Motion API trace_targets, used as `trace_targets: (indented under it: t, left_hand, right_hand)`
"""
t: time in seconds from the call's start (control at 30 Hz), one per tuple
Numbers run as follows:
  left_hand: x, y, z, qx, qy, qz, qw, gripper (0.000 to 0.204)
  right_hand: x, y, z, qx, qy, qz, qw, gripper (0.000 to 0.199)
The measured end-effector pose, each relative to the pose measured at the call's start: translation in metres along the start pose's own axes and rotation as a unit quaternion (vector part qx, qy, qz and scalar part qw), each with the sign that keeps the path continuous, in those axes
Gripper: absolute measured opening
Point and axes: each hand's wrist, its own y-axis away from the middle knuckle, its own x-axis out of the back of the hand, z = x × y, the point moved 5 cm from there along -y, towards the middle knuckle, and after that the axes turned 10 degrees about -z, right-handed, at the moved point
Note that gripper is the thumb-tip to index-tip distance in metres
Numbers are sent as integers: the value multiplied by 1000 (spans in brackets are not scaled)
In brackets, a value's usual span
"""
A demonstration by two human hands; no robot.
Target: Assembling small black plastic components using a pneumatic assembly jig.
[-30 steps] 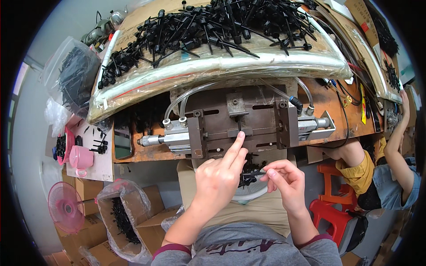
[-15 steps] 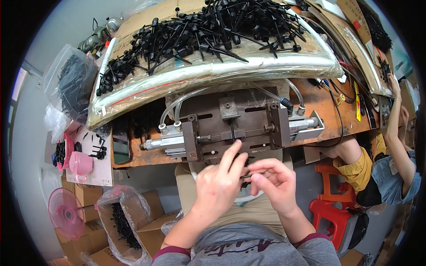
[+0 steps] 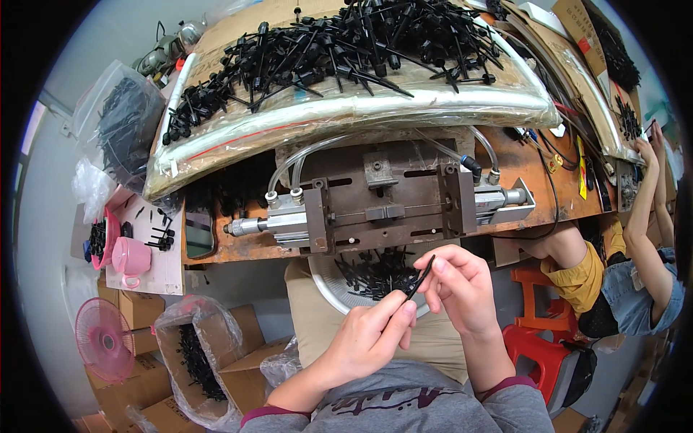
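Note:
A slim black plastic stick [image 3: 421,278] slants between my two hands, in front of the machine. Its lower end is pinched by my left hand [image 3: 368,333]. Thumb and fingers of my right hand [image 3: 460,287] close on the upper end. Just beyond them stands a dark metal clamping fixture [image 3: 382,189] with a silver air cylinder on each side. No black part shows at its small centre block [image 3: 385,212]. Below the fixture, a white basket [image 3: 322,287] in my lap holds many black parts, partly hidden by my hands.
Black stemmed parts [image 3: 361,47] heap on a plastic-wrapped cardboard tray [image 3: 346,110] above the fixture. Clear hoses [image 3: 289,164] arch over the bench. Left are a pink mug [image 3: 132,258], a fan [image 3: 105,339] and a lined carton [image 3: 170,353]. A co-worker [image 3: 642,281] sits right, near red stools [image 3: 530,353].
Both hands have drawn away from the fixture, and the stick is now in plain sight between them. The dark piece at the fixture's centre is gone. More of the basket shows.

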Motion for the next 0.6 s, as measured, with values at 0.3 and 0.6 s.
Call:
trace_targets:
  t: [0.3, 0.6]
  left_hand:
    - [2, 26, -2, -39, 183, -106, 977, 33]
    - [47, 88, -10, -106, 177, 143, 968, 30]
  right_hand:
    - [-13, -21, -20, 198, 88, 75, 973, 11]
    - [-185, -97, -78, 421, 146, -141, 884, 15]
